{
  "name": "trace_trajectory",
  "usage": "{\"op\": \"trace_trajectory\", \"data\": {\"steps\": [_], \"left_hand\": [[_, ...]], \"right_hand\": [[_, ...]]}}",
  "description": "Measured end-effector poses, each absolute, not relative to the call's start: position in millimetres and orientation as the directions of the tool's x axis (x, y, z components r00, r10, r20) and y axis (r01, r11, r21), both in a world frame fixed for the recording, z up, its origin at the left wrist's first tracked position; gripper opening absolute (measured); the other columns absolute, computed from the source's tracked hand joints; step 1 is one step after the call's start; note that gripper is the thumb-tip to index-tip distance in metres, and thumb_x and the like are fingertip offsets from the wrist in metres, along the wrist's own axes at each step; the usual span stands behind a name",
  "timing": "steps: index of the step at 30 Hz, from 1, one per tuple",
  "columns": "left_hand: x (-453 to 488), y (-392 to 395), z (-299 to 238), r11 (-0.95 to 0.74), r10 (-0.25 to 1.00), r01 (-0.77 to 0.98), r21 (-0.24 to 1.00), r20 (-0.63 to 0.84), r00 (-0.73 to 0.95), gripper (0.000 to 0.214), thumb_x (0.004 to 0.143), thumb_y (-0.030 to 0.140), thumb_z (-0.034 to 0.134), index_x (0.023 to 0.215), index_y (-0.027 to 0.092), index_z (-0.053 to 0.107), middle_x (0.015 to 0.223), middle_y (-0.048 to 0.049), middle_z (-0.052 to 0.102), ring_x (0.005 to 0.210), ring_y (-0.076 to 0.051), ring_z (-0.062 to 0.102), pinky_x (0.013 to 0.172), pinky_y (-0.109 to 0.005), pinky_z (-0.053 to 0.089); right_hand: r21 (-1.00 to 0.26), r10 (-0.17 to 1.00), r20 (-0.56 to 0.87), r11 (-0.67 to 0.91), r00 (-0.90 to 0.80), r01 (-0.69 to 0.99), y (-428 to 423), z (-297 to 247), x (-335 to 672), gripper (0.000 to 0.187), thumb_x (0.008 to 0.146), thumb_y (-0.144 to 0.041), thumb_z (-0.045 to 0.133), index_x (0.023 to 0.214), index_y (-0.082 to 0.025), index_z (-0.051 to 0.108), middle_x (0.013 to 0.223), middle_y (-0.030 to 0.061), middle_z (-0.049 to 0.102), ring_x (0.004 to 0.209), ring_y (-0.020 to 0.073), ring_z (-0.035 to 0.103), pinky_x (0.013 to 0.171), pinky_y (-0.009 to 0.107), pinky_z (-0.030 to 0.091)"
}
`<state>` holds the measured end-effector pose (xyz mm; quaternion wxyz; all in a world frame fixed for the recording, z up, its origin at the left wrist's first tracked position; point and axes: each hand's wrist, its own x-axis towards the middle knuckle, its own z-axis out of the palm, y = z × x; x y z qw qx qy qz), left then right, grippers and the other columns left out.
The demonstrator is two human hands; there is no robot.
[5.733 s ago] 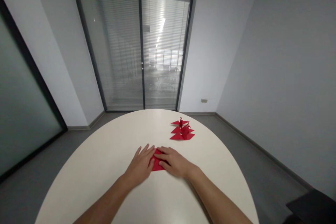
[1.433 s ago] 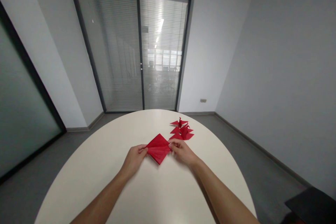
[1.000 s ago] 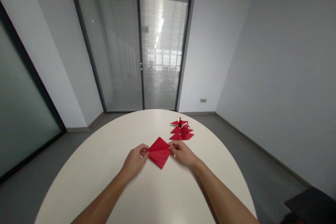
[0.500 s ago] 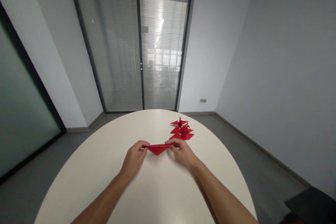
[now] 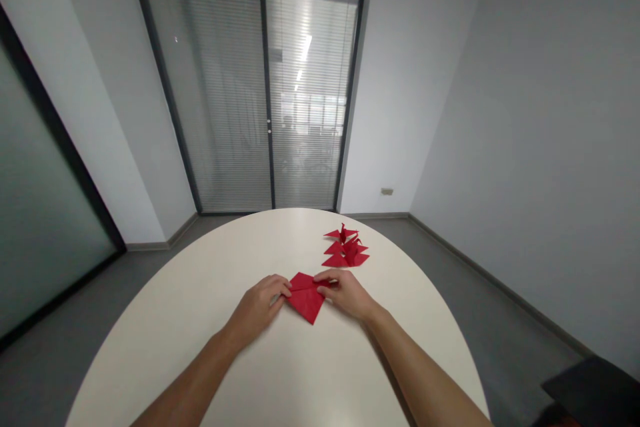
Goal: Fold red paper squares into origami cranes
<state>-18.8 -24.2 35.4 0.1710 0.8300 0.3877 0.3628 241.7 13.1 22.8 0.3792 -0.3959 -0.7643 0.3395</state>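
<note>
A folded sheet of red origami paper (image 5: 306, 303) lies between my two hands over the tabletop, one point toward me and a crease running across it. Its left corner is pinched in my left hand (image 5: 260, 303), fingers closed. My right hand (image 5: 347, 292) has its thumb and fingers closed on the right corner, which they partly cover. Just beyond my right hand several red paper cranes (image 5: 350, 255) stand in a close row, their wings spread.
The round white table (image 5: 210, 280) reaches out in front of me. Past its far edge is a glass door (image 5: 310, 147) with blinds. A dark flat object (image 5: 595, 387) shows at the lower right, beside the table.
The red paper was a narrow folded strip with a short downward point. Now it lies opened flatter, its wide face showing and its point nearer me. Both hands have shifted slightly.
</note>
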Motion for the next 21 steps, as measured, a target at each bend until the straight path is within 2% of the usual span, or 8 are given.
{"op": "trace_trajectory", "data": {"steps": [5, 11, 14, 18, 21], "left_hand": [[-15, -34, 42, -0.670, 0.742, 0.522, 0.528, 0.465, 0.483, 0.023, 0.085, 0.011, 0.052, 0.096, 0.024, 0.067, 0.111, -0.0067, 0.068, 0.105, -0.021, 0.062, 0.096, -0.034, 0.048], [-13, -32, 41, -0.604, 0.795, 0.602, 0.522, 0.450, 0.407, 0.016, 0.091, 0.020, 0.052, 0.099, 0.024, 0.065, 0.103, -0.0042, 0.070, 0.097, -0.020, 0.065, 0.088, -0.030, 0.049], [-13, -31, 40, -0.600, 0.793, 0.645, 0.473, 0.457, 0.403, 0.018, 0.092, 0.021, 0.054, 0.104, 0.024, 0.066, 0.107, -0.0040, 0.071, 0.100, -0.020, 0.065, 0.090, -0.031, 0.049], [-11, -33, 41, -0.616, 0.779, 0.664, 0.423, 0.452, 0.435, 0.027, 0.087, 0.026, 0.065, 0.114, 0.025, 0.066, 0.116, -0.0051, 0.070, 0.107, -0.023, 0.063, 0.095, -0.035, 0.049], [-6, -36, 42, -0.621, 0.777, 0.669, 0.408, 0.430, 0.459, 0.030, 0.088, 0.027, 0.065, 0.118, 0.025, 0.065, 0.119, -0.0050, 0.069, 0.108, -0.023, 0.063, 0.096, -0.036, 0.049]], "right_hand": [[-0.800, 0.856, 0.336, 0.479, -0.392, 0.361, 13, 25, 242, 0.021, 0.086, -0.027, 0.064, 0.101, -0.020, 0.077, 0.100, 0.0079, 0.076, 0.091, 0.0239, 0.068, 0.084, 0.038, 0.053], [-0.803, 0.858, 0.339, 0.478, -0.387, 0.357, 10, 30, 236, 0.016, 0.087, -0.027, 0.064, 0.094, -0.020, 0.077, 0.095, 0.0071, 0.076, 0.088, 0.0226, 0.068, 0.081, 0.036, 0.052], [-0.822, 0.865, 0.333, 0.462, -0.375, 0.335, 6, 32, 232, 0.015, 0.083, -0.024, 0.068, 0.096, -0.020, 0.076, 0.098, 0.0069, 0.075, 0.092, 0.0227, 0.068, 0.085, 0.037, 0.052], [-0.873, 0.889, 0.300, 0.402, -0.348, 0.275, 3, 32, 227, 0.023, 0.078, -0.020, 0.072, 0.101, -0.020, 0.075, 0.106, 0.0072, 0.074, 0.100, 0.0233, 0.067, 0.088, 0.038, 0.053], [-0.902, 0.898, 0.261, 0.357, -0.356, 0.241, 3, 31, 222, 0.027, 0.078, -0.019, 0.071, 0.104, -0.021, 0.074, 0.110, 0.0069, 0.073, 0.103, 0.0233, 0.067, 0.088, 0.037, 0.054]]}}
